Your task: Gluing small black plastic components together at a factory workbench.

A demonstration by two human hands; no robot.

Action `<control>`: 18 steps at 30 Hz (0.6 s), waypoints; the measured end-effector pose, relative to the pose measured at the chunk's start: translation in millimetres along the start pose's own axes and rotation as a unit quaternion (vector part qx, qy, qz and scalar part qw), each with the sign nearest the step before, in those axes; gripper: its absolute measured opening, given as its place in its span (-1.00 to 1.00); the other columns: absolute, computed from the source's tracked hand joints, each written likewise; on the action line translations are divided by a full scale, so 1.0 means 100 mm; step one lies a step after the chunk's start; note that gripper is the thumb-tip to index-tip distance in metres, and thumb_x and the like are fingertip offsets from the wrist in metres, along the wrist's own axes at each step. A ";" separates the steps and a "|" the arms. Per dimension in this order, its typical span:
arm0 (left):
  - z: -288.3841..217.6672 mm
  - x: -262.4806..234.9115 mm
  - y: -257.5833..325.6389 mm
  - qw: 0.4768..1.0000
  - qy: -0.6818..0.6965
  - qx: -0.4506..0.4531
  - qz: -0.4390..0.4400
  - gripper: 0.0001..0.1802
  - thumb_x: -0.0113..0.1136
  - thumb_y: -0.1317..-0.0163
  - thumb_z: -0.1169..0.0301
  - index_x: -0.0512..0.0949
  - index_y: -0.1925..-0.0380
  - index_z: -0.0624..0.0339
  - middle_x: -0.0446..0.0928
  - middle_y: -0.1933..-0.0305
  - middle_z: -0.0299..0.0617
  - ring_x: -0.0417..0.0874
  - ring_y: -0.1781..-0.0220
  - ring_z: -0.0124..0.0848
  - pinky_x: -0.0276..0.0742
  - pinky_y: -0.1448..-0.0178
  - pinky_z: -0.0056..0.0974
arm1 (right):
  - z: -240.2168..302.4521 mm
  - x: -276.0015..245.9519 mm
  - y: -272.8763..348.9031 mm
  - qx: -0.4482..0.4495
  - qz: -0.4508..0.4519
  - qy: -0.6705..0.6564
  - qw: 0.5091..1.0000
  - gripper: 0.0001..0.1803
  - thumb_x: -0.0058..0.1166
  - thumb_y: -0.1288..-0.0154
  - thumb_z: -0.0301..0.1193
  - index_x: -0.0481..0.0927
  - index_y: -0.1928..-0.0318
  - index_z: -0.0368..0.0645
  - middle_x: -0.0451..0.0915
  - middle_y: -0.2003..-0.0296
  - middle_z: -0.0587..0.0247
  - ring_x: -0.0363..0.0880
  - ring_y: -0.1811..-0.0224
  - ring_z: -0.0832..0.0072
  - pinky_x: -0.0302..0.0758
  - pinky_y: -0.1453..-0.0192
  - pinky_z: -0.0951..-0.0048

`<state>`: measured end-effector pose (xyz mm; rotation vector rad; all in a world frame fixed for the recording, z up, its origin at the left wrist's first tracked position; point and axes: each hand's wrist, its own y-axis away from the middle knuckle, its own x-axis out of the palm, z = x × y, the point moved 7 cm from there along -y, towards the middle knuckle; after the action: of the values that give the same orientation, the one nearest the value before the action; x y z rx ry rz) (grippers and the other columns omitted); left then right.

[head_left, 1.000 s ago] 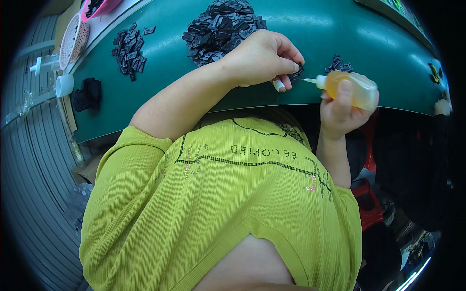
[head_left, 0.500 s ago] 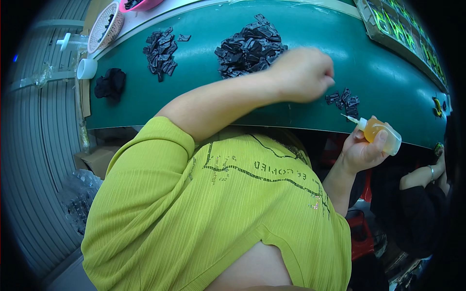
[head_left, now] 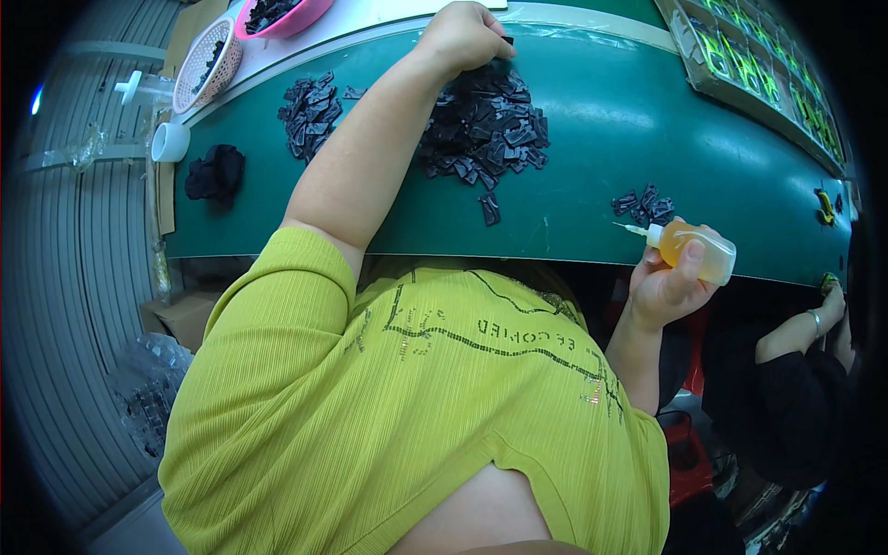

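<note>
My left hand (head_left: 462,37) reaches across the green table (head_left: 592,129) to the far edge of a big pile of small black plastic pieces (head_left: 486,129). Its fingers are curled, with a black piece at the fingertips. My right hand (head_left: 666,287) is at the table's near edge, shut on a small clear squeeze bottle of amber liquid (head_left: 694,250). The bottle's thin nozzle points left. A small cluster of black pieces (head_left: 643,203) lies just beyond the bottle. One loose piece (head_left: 488,208) lies near the big pile.
A second, smaller pile of black pieces (head_left: 310,111) lies at left, beside a black cloth lump (head_left: 215,171) and a white cup (head_left: 171,141). A white basket (head_left: 208,60) and pink bowl (head_left: 282,14) stand behind. A tray of green parts (head_left: 758,65) sits far right. A co-worker's hand (head_left: 823,310) rests at the right edge.
My left hand has left the bottle's nozzle and stretched away over the big pile to its far edge. My right hand has drawn the bottle back to the near table edge.
</note>
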<state>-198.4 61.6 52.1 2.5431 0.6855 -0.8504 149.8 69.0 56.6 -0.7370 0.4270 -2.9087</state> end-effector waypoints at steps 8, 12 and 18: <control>-0.46 0.83 1.14 0.922 0.275 0.014 0.273 -0.76 0.21 -0.15 0.53 0.52 0.17 0.38 0.58 0.40 -0.21 0.64 0.48 -0.50 0.60 0.41 -0.46 | -0.10 0.04 0.04 -0.002 -0.015 0.012 1.000 -0.64 0.12 -0.16 -0.35 0.38 0.11 -0.27 0.55 0.47 0.03 0.35 0.76 0.54 0.31 0.71 0.62; -0.30 1.10 1.25 0.915 0.262 0.027 0.304 -0.74 0.19 -0.16 0.57 0.50 0.14 0.41 0.57 0.37 -0.20 0.64 0.45 -0.50 0.62 0.34 -0.44 | -0.18 0.05 0.02 -0.036 0.010 0.041 0.998 -0.62 0.17 -0.15 -0.34 0.35 0.14 -0.27 0.51 0.37 0.08 0.42 0.70 0.53 0.38 0.69 0.63; -0.24 1.17 1.22 0.919 0.245 0.007 0.310 -0.73 0.19 -0.13 0.59 0.50 0.14 0.44 0.56 0.37 -0.18 0.65 0.43 -0.49 0.61 0.33 -0.43 | -0.18 0.11 0.05 -0.058 0.062 0.090 0.992 -0.63 0.20 -0.15 -0.41 0.32 0.12 -0.26 0.50 0.32 0.12 0.52 0.57 0.52 0.50 0.61 0.62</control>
<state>-37.9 12.5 18.8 2.7413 -0.0367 -0.0015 131.5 66.6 45.3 -0.4439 0.6403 -2.8609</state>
